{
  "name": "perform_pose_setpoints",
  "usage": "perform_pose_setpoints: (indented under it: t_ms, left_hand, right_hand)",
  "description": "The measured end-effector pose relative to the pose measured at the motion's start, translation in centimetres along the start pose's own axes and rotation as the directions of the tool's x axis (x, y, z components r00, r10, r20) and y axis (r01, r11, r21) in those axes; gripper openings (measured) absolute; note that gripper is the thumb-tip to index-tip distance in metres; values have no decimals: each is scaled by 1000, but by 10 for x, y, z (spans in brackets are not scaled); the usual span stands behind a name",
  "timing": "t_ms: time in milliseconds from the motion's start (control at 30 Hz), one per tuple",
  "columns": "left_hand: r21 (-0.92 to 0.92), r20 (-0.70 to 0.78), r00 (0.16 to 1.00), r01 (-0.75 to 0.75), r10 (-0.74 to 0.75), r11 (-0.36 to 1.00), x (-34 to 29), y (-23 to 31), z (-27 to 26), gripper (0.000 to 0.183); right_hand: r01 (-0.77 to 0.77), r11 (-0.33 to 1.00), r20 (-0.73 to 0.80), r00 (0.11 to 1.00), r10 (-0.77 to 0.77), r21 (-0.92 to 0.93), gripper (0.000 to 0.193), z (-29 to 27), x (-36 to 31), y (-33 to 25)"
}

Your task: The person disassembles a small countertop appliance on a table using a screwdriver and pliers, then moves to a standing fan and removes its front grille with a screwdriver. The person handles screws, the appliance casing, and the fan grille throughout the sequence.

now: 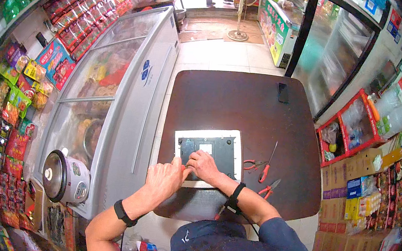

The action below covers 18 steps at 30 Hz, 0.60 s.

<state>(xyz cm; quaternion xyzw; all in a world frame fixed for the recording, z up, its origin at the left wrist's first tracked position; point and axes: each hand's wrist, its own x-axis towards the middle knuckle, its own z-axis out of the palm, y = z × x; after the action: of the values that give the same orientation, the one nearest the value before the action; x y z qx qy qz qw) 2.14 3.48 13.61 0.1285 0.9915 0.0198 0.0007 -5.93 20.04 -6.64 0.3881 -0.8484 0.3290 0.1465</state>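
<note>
A flat, white-rimmed device with a black face [218, 153] is laid on a dark brown desk [224, 96] in a goods-lined shop, its near left corner met by both hands. The device is set mostly ahead and to the right of the left hand [164, 177], which is placed at that corner. The right hand [201, 166] is rested over the black face itself and is thus the nearer to its middle. The outline is seen as slightly wider from left to right than front to back, though a true long axis cannot be told through the bent view. Both hands are seen with fingers curled and brought together; whether something slim is gripped between them cannot be told. Just beyond the device's right edge, a red-handled screwdriver [265, 171] and red-handled pliers [269, 188] are left within the right arm's side.
</note>
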Motion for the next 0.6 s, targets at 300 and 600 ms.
perform_pose_setpoints:
  t_ms: [300,600]
  left_hand:
    - [-91,220,974,-37,57,995,3,6,-30,46]
    - [-96,148,984,-90,104,991,5,5,-24,40]
  right_hand:
    - [15,1000,-36,999,-15,-7,10,6,-3,2]
    - [-9,1000,-52,999,10,19,12,8,-4,2]
